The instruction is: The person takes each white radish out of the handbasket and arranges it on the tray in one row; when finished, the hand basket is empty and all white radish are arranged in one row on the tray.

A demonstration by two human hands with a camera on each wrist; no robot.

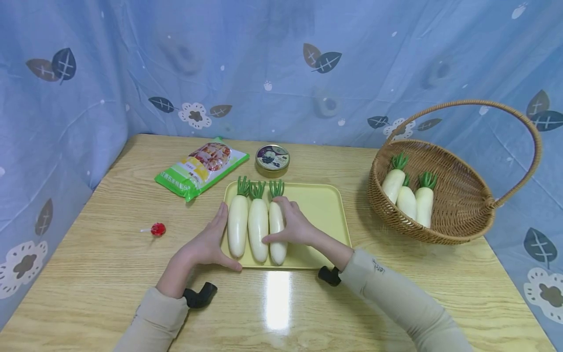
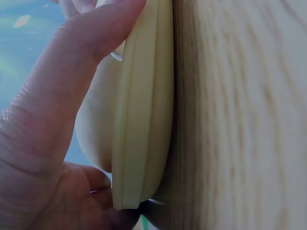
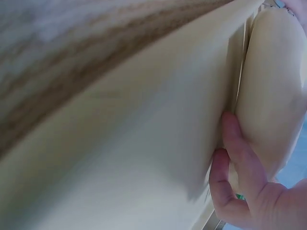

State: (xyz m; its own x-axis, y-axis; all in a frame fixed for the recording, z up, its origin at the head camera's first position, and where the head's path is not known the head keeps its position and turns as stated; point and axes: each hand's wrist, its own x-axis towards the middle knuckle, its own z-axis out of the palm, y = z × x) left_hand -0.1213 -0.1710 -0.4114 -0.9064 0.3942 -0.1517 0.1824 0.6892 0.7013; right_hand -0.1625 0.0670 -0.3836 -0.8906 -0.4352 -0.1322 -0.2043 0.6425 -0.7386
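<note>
Three white radishes with green tops lie side by side on a yellow tray (image 1: 323, 210) in the head view: a left radish (image 1: 238, 227), a middle radish (image 1: 258, 230) and a right radish (image 1: 277, 249). My right hand (image 1: 293, 225) grips the right radish from above. Its thumb reaches toward the middle one; in the right wrist view, fingers (image 3: 244, 165) lie along the radish's side, close to the tray floor. My left hand (image 1: 206, 244) spans the tray's front left corner, fingers extended along the side. In the left wrist view its thumb (image 2: 91, 36) touches the tray rim (image 2: 136, 120).
A wicker basket (image 1: 457, 195) with a tall handle holds three more radishes (image 1: 424, 205) at the right. Behind the tray are a round tin (image 1: 272, 160) and a green food packet (image 1: 202, 166). A red lollipop (image 1: 158, 229) lies at the left on the wooden table (image 1: 110, 264).
</note>
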